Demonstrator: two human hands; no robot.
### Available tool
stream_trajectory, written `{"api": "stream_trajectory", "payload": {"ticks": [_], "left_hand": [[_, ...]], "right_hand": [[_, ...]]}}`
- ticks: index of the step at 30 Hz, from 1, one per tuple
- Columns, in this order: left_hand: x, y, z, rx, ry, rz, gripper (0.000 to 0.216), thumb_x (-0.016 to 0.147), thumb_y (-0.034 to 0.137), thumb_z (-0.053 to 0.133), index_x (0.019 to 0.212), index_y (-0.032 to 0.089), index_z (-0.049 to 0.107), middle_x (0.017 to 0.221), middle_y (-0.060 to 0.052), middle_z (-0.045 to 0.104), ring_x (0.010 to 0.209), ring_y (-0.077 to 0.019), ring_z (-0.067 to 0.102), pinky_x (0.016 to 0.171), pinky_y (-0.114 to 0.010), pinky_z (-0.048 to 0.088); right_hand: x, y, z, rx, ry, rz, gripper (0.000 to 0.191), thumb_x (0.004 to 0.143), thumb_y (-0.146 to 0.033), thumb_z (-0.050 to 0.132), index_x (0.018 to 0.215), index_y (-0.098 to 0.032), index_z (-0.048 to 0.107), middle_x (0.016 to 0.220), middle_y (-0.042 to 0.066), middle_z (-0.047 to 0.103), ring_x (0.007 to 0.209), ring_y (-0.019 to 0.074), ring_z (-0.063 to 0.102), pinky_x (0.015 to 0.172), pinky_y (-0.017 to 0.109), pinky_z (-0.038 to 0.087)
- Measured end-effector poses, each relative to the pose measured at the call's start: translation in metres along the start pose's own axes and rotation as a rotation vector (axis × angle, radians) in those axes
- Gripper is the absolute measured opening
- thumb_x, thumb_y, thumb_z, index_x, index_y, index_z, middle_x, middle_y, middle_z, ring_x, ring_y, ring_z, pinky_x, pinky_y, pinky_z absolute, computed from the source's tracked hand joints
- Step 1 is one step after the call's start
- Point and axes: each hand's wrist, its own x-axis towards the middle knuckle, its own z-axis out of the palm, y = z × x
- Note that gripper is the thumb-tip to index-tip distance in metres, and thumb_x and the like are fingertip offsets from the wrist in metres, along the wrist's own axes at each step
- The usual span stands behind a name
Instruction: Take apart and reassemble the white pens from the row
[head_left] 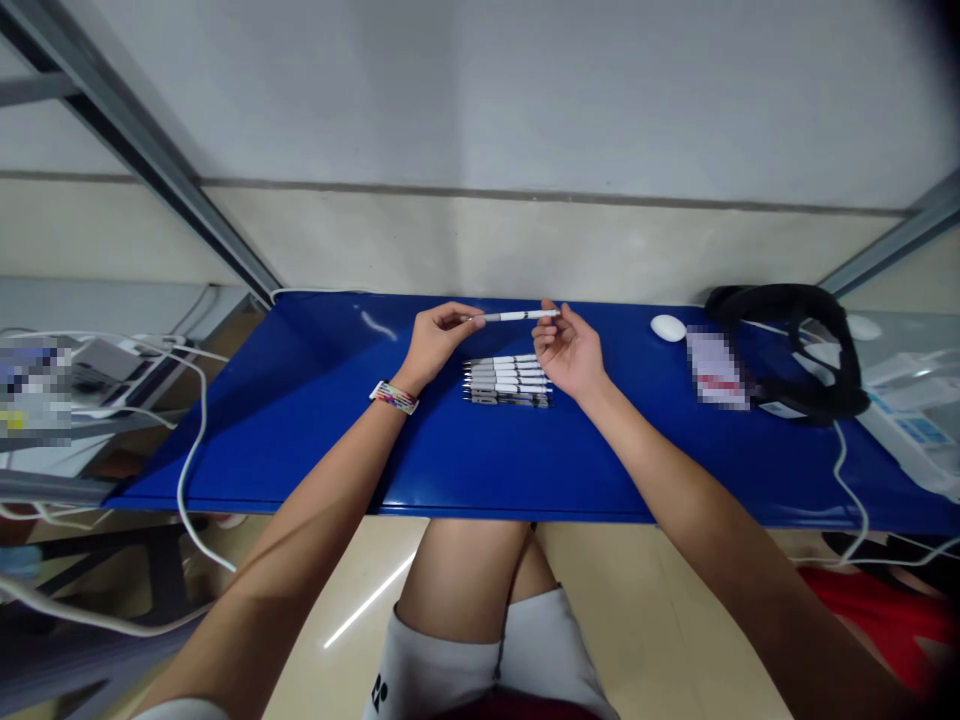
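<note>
A white pen (517,316) with a grey grip is held level above the blue table, between my two hands. My left hand (442,338) pinches its grip end between thumb and fingers. The other end sits in the fingertips of my right hand (568,348), whose thumb and fingers close on it. Just below, several pens (506,380) lie side by side in a row on the table, mostly white, with dark ones nearest me. My right hand partly overlaps the right ends of that row.
The blue table (315,440) backs onto a pale wall. To the right are a white egg-shaped object (667,328), a blurred packet (716,370) and a black curved headband-like object (840,350). A white cable (196,440) hangs at the left edge, beside a metal frame (165,145).
</note>
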Motion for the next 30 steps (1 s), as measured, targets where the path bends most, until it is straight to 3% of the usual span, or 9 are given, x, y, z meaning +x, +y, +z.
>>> {"api": "stream_trajectory", "payload": {"ticks": [5,8,13,18,22,30], "left_hand": [[-0.0012,0.0022,0.0011,0.021,-0.013,-0.011,0.032,0.082,0.047,0.089,0.098,0.019,0.084,0.088,-0.006,0.08,0.081,-0.0185,0.07,0.079,-0.033,0.056],[-0.0015,0.002,0.0017,0.024,-0.012,-0.011,0.033,0.081,0.047,0.089,0.097,0.019,0.084,0.087,-0.006,0.08,0.08,-0.0186,0.07,0.079,-0.033,0.056],[-0.0012,0.0017,0.0018,0.013,-0.001,-0.015,0.034,0.081,0.048,0.089,0.097,0.019,0.084,0.089,-0.007,0.08,0.082,-0.0188,0.071,0.08,-0.033,0.056],[-0.0013,0.003,0.0018,0.016,-0.011,-0.016,0.033,0.081,0.047,0.089,0.096,0.019,0.084,0.086,-0.006,0.08,0.079,-0.0178,0.069,0.077,-0.032,0.054],[-0.0014,0.0031,0.0018,0.017,-0.011,-0.012,0.031,0.082,0.046,0.089,0.097,0.02,0.084,0.087,-0.006,0.08,0.079,-0.0177,0.069,0.077,-0.033,0.054],[-0.0017,0.0033,0.0014,0.012,-0.017,-0.023,0.03,0.081,0.045,0.089,0.096,0.02,0.084,0.089,-0.007,0.08,0.082,-0.0186,0.07,0.081,-0.034,0.055]], "right_hand": [[0.0016,0.0019,-0.0018,-0.108,0.02,-0.029,0.026,0.1,-0.046,0.071,0.112,-0.023,0.074,0.069,-0.002,0.063,0.059,0.0095,0.055,0.054,0.021,0.05],[0.0015,0.0004,-0.0024,-0.106,0.009,-0.041,0.034,0.102,-0.053,0.067,0.113,-0.023,0.075,0.075,0.0,0.068,0.062,0.0105,0.058,0.056,0.022,0.052],[0.0018,-0.0001,-0.0038,-0.054,0.018,-0.021,0.016,0.099,-0.037,0.072,0.105,-0.022,0.075,0.077,-0.001,0.068,0.065,0.0098,0.059,0.061,0.021,0.054],[-0.0004,-0.0011,-0.0042,-0.094,-0.002,-0.044,0.03,0.1,-0.046,0.068,0.117,-0.023,0.075,0.087,0.003,0.073,0.073,0.0135,0.064,0.065,0.026,0.058],[-0.0021,-0.0019,-0.0036,-0.129,-0.003,-0.035,0.022,0.097,-0.036,0.071,0.116,-0.025,0.074,0.082,0.001,0.071,0.071,0.0126,0.062,0.064,0.025,0.056],[-0.0036,-0.0016,-0.0021,-0.092,-0.018,-0.042,0.022,0.095,-0.037,0.069,0.112,-0.023,0.074,0.084,0.003,0.07,0.073,0.0141,0.061,0.066,0.027,0.057]]}}
